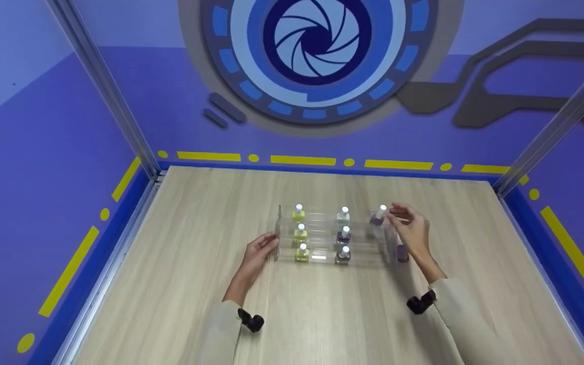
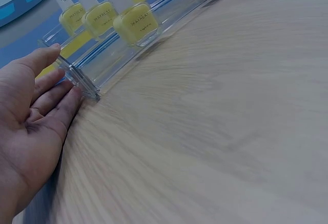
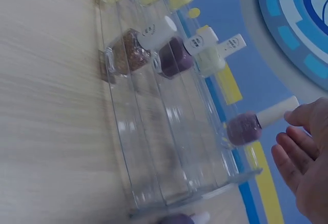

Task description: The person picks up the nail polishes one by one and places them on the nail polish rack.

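A clear stepped display rack (image 1: 317,257) stands on the table, holding nail polish bottles with white caps. Yellow bottles (image 2: 136,23) fill its left column. Toward the middle are a pale bottle (image 1: 343,217), a dark purple bottle (image 3: 175,57) and a brown glittery bottle (image 3: 128,55). My right hand (image 1: 413,230) pinches the white cap of a mauve nail polish bottle (image 3: 245,128) at the rack's top right step. Whether that bottle's base touches the step, I cannot tell. My left hand (image 1: 257,253) touches the rack's left end panel (image 2: 77,75), its fingers loosely extended.
Another purple bottle (image 1: 402,252) is on the table just outside the rack's right end, close below my right hand. Wood-grain tabletop (image 1: 312,314) extends around the rack. Blue panels (image 1: 135,91) wall in the back and sides, with metal posts (image 1: 114,96) at the corners.
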`<state>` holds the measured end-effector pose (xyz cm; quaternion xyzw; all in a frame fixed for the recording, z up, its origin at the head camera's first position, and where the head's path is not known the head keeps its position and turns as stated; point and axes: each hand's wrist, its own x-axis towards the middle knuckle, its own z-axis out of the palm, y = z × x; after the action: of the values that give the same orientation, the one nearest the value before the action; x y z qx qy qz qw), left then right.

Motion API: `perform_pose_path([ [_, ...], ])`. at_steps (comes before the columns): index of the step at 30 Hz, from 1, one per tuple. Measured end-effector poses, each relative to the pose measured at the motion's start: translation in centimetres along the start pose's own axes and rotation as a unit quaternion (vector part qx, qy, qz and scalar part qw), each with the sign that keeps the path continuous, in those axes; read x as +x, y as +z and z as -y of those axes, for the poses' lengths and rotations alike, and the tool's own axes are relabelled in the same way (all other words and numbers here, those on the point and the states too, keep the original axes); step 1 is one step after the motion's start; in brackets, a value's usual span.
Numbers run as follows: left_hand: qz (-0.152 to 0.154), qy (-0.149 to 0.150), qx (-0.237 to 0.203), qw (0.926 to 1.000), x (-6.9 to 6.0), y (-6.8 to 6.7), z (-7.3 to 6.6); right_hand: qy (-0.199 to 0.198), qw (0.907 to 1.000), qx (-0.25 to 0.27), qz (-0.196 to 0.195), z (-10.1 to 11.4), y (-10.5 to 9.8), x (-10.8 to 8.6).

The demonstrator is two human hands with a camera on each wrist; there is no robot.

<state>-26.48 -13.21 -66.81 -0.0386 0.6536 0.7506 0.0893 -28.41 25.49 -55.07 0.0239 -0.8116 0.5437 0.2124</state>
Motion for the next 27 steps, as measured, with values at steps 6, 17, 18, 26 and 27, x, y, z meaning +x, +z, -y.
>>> perform_pose_path([
  [6,0.005,0.002,-0.003,1.0,0.0,0.0,0.1,0.021,0.9998,-0.004,0.003,0.9,-2.9,-0.5],
  [17,0.001,0.003,-0.003,1.0,0.0,0.2,0.1,0.209,0.9767,0.019,-0.043,-8.2,-5.5,-0.5],
  [18,0.002,0.004,-0.002,1.0,0.0,0.2,0.2,0.222,0.9736,0.012,-0.052,-8.7,-5.6,-0.8],
  [26,0.003,0.009,-0.006,0.9999,-0.1,0.0,0.2,0.255,0.96,-0.099,-0.059,-11.4,-5.5,-2.1],
  [27,0.003,0.011,-0.005,0.9999,-0.1,0.0,0.1,0.25,0.9579,-0.129,-0.057,-11.5,-5.5,-2.1],
])
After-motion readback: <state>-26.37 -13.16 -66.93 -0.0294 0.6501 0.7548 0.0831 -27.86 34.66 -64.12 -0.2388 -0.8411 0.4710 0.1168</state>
